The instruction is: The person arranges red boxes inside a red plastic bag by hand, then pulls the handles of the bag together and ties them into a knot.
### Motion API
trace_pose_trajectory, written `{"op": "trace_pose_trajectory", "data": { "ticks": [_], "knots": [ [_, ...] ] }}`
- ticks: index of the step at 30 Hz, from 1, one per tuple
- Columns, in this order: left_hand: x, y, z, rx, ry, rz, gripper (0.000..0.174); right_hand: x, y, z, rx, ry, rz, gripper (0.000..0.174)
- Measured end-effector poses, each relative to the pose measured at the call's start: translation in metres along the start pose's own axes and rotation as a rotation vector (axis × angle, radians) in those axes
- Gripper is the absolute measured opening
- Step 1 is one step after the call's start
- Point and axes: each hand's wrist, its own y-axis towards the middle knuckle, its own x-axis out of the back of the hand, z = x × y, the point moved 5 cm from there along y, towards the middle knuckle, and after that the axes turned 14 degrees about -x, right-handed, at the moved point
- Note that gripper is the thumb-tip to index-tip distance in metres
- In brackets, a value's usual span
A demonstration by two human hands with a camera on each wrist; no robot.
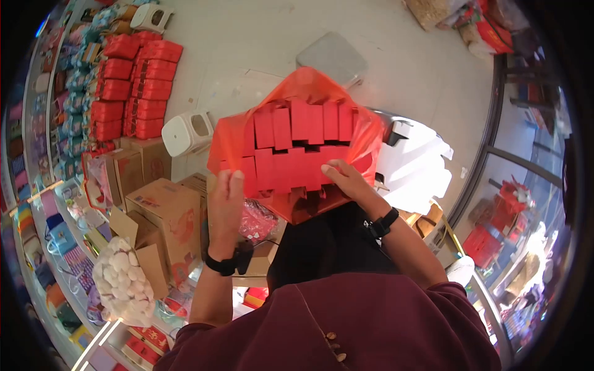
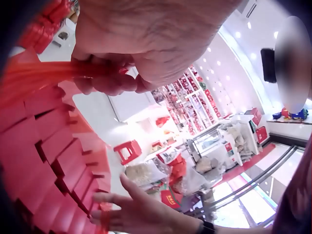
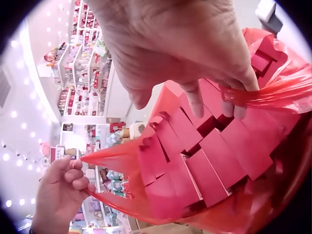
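Note:
A thin red plastic bag (image 1: 307, 81) lies spread wide at the person's lap, packed with rows of small red boxes (image 1: 300, 120). At the bag's left side, the left hand (image 1: 225, 207) grips a gathered, stretched part of it, clearest in the right wrist view. The right hand (image 1: 349, 180) is over the near right part of the boxes. Its thumb and forefinger reach out free, while a bunched strip of bag (image 3: 263, 100) is caught by its outer fingers. Several box tops in the two rows stand at uneven heights.
Cardboard boxes (image 1: 167, 213) stand at the left, beside a white stool (image 1: 185, 134). Stacked red packages (image 1: 148, 83) line the floor near the shelves. A grey stool (image 1: 331, 57) is beyond the bag, and white sheets (image 1: 417, 164) lie to its right.

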Motion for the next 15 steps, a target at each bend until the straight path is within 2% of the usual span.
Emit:
{"op": "trace_pose_trajectory", "data": {
  "ticks": [1,2,4,7,8,10,12,14,15],
  "knots": [
    [-0.015,-0.012,-0.015,-0.071,0.033,0.001,0.025,0.001,-0.002,0.002,-0.056,0.061,0.057,0.062],
    [-0.032,-0.023,-0.027,-0.138,0.072,0.007,0.023,0.002,-0.001,-0.001,-0.122,0.068,0.066,0.060],
    [-0.064,-0.039,-0.028,-0.175,-0.070,-0.005,0.022,0.002,0.005,-0.010,-0.260,0.079,0.073,0.054],
    [-0.077,-0.045,-0.052,-0.121,-0.206,0.124,0.025,-0.007,0.017,-0.010,-0.156,0.096,0.170,0.051],
    [-0.088,-0.045,-0.065,-0.145,-0.284,0.197,0.027,0.003,0.028,-0.030,-0.172,0.082,0.195,0.050],
    [-0.095,-0.049,-0.076,-0.331,-0.288,0.036,0.033,0.006,0.014,-0.017,-0.139,0.017,0.153,0.047],
    [-0.101,-0.050,-0.080,-0.313,-0.346,0.040,0.035,0.001,-0.003,0.005,-0.146,-0.118,0.095,0.041],
    [-0.100,-0.055,-0.083,-0.313,-0.394,0.060,0.037,0.001,0.006,-0.002,-0.282,-0.107,0.048,0.040],
    [-0.098,-0.058,-0.085,-0.322,-0.409,0.080,0.038,0.010,0.025,-0.023,-0.407,-0.007,0.030,0.043]
  ]
}}
